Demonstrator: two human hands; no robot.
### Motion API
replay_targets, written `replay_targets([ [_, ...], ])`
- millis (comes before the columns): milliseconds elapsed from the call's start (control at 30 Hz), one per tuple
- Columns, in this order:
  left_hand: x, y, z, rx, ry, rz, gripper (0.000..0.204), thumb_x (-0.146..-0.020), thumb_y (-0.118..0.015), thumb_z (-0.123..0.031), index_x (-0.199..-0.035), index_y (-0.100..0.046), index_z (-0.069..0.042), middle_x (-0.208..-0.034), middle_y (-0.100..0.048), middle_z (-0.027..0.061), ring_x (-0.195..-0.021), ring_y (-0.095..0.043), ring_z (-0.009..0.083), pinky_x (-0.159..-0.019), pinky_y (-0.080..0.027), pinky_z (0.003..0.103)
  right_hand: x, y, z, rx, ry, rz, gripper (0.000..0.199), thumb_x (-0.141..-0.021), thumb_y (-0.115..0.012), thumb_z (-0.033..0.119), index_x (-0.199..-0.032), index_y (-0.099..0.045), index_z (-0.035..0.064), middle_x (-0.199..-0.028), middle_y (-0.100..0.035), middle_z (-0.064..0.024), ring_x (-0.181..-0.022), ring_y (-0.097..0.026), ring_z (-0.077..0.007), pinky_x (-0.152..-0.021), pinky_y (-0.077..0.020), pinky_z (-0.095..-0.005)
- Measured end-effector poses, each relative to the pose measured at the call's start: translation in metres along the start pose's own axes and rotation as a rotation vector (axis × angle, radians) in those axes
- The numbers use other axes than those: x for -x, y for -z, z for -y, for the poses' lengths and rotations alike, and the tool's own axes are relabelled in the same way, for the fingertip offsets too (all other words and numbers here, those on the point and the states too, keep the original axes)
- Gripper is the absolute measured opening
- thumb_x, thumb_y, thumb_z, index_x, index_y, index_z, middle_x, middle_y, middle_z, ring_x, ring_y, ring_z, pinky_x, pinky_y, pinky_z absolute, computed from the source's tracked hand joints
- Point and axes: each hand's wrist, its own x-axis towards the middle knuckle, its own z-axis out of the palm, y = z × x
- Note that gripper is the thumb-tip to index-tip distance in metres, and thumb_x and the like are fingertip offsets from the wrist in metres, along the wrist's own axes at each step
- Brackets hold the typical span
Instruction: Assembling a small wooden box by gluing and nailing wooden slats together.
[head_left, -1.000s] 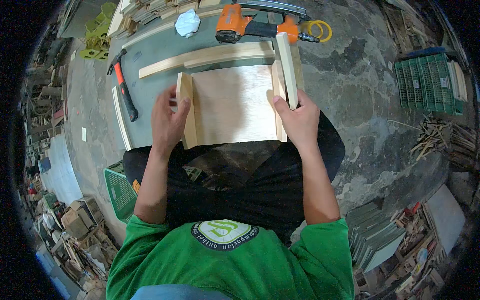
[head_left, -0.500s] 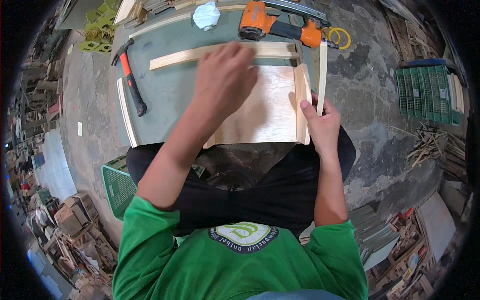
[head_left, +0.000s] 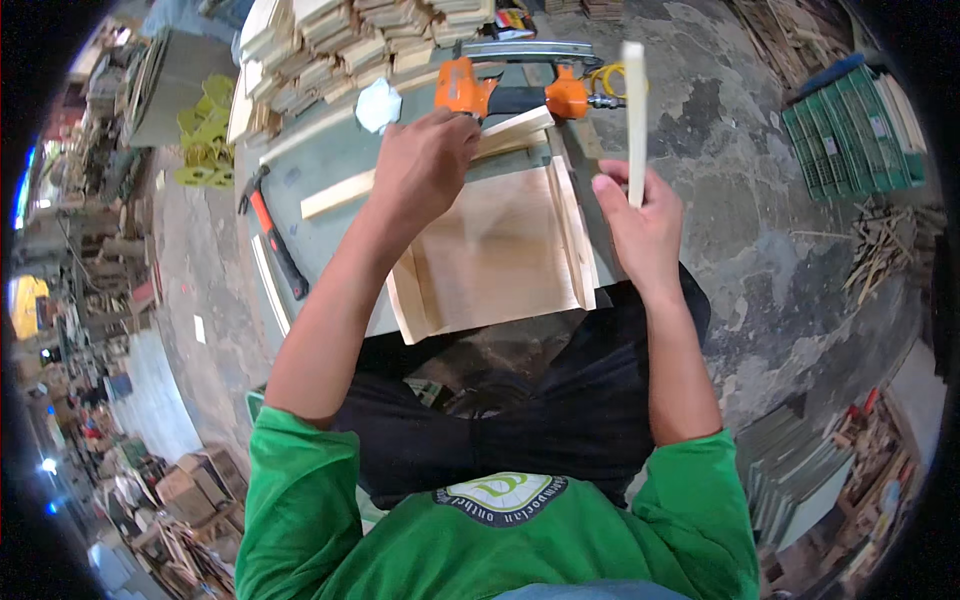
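Note:
My left hand [head_left: 428,168] is closed over a pale wooden strip [head_left: 337,194] lying aslant on the grey-green work table [head_left: 335,160]; the fingertips are hidden. In my right hand [head_left: 645,215], between thumb and fingers, a narrow wooden strip [head_left: 635,120] stands out beyond the table's right edge. A shallow wooden tray [head_left: 500,250], with a flat plywood bottom and raised side strips, rests at the near edge between my arms. Beyond the left hand lies an orange and black nail gun [head_left: 460,88]. A hammer [head_left: 270,225] with a red and black handle is on the left.
Stacked wooden pieces [head_left: 330,50] rise at the far side of the table. A crumpled white wad [head_left: 378,106] lies in front of them. A yellow coiled hose [head_left: 608,82] joins the nail gun. Green crates [head_left: 845,135] stand on the floor at right.
My right hand has come away from the tray's side with its strip. My left hand has settled onto the other strip. The view has shifted and turned, showing more of the wood stacks.

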Motion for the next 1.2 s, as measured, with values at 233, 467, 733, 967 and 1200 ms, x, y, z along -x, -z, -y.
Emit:
replay_targets([
  [233, 0.000, 0.043, -0.040, 0.037, -0.069, -0.097, 0.011, -0.086, -0.069, -0.009, -0.096, -0.070, -0.004, -0.084, -0.065, 0.0136, -0.069, -0.064, 0.0341, -0.069, -0.051, 0.043, -0.033, -0.009, 0.032, -0.050, 0.207, 0.012, 0.023, -0.089, -0.075, 0.017, -0.103, -0.072, -0.0002, -0.089, -0.072, -0.0040, -0.078, -0.062, -0.0089, -0.073, -0.0510, -0.0263],
  [467, 0.000, 0.049, -0.056, -0.026, -0.033, -0.042, 0.010, -0.092, -0.065, -0.018, -0.094, -0.071, -0.010, -0.085, -0.064, 0.0069, -0.079, -0.063, 0.0279, -0.075, -0.045, 0.041, -0.031, -0.005, 0.029, -0.105, 0.206, -0.030, 0.019, -0.090, -0.073, 0.015, -0.100, -0.072, -0.0006, -0.084, -0.071, -0.0044, -0.078, -0.063, -0.0082, -0.072, -0.0516, -0.0265],
  [733, -0.003, 0.041, -0.056, -0.161, -0.028, -0.031, 0.012, -0.090, -0.067, -0.018, -0.099, -0.071, -0.011, -0.091, -0.064, 0.0065, -0.084, -0.064, 0.0272, -0.080, -0.044, 0.043, -0.043, 0.002, 0.010, -0.014, 0.219, -0.166, 0.024, -0.091, -0.068, 0.026, -0.086, -0.067, 0.0023, -0.066, -0.064, -0.0109, -0.062, -0.065, -0.0187, -0.059, -0.0508, -0.0351],
  [967, -0.010, 0.003, -0.025, -0.276, -0.053, -0.016, 0.005, -0.089, -0.064, -0.014, -0.090, -0.068, -0.011, -0.088, -0.063, 0.0065, -0.090, -0.065, 0.0245, -0.079, -0.043, 0.043, -0.045, 0.030, -0.019, -0.150, -0.097, -0.250, 0.033, -0.093, -0.068, 0.030, -0.084, -0.066, -0.0023, -0.071, -0.066, -0.0047, -0.055, -0.058, -0.0104, -0.054, -0.0477, -0.0286],
  [1200, -0.006, -0.028, -0.004, -0.359, -0.042, 0.052, 0.007, -0.087, -0.059, -0.010, -0.085, -0.066, -0.011, -0.087, -0.065, 0.0065, -0.087, -0.067, 0.0247, -0.079, -0.041, 0.042, -0.046, 0.027, -0.019, -0.183, -0.108, -0.169, 0.028, -0.092, -0.071, 0.029, -0.083, -0.065, 0.0036, -0.074, -0.064, -0.0010, -0.059, -0.054, -0.0066, -0.053, -0.0422, -0.0237],
])
